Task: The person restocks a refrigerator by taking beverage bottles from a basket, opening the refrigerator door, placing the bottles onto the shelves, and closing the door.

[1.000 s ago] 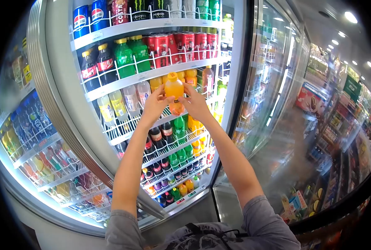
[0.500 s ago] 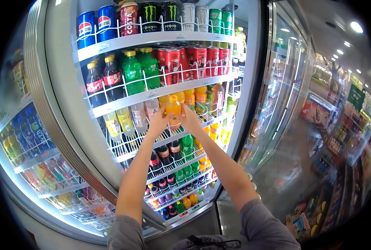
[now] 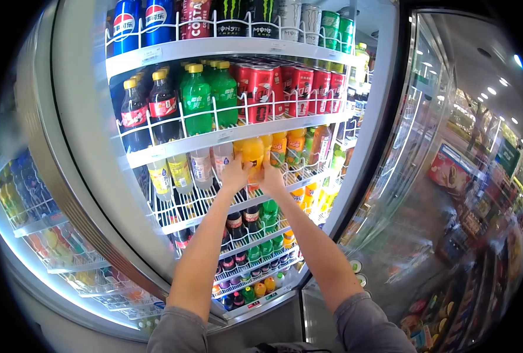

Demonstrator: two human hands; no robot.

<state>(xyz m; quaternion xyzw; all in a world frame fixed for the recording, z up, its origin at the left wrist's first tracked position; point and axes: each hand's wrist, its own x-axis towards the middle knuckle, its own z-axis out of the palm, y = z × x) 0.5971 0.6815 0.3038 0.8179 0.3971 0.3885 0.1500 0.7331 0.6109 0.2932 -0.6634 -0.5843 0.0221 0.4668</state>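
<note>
Far left of the frame: neighbouring cooler behind blurred glass, bounded by a ribbed metal door edge (image 3: 76,229). Right of that, the opened cooler. Upper left of centre, dark cola bottles (image 3: 134,115) with yellow caps, then green bottles (image 3: 196,109), then red cans (image 3: 260,88), all behind white wire.

One level down, centre-left: yellow-labelled bottles (image 3: 181,170) and two paler bottles (image 3: 201,167) beside them. Next along, left hand (image 3: 236,176), curled against the near-left side of an orange drink bottle (image 3: 251,153). Bottle sits at centre frame, roughly upright, its top close below the upper shelf edge (image 3: 214,140); cap hard to make out. Right hand (image 3: 271,178) curled on its other side. Grip two-handed, closed to the bottle's width, nothing else held. Whether the base touches the shelf, cannot tell; hands cover it.

Step in hand, by judgement: steadying the bottle at the shelf opening. Any move from here would call for even pressure from both palms, a level base, and care with the low headroom and the other orange bottles (image 3: 278,148) just right.

Farther right, glass door (image 3: 385,188) standing open; shop aisle beyond, smeared.
</note>
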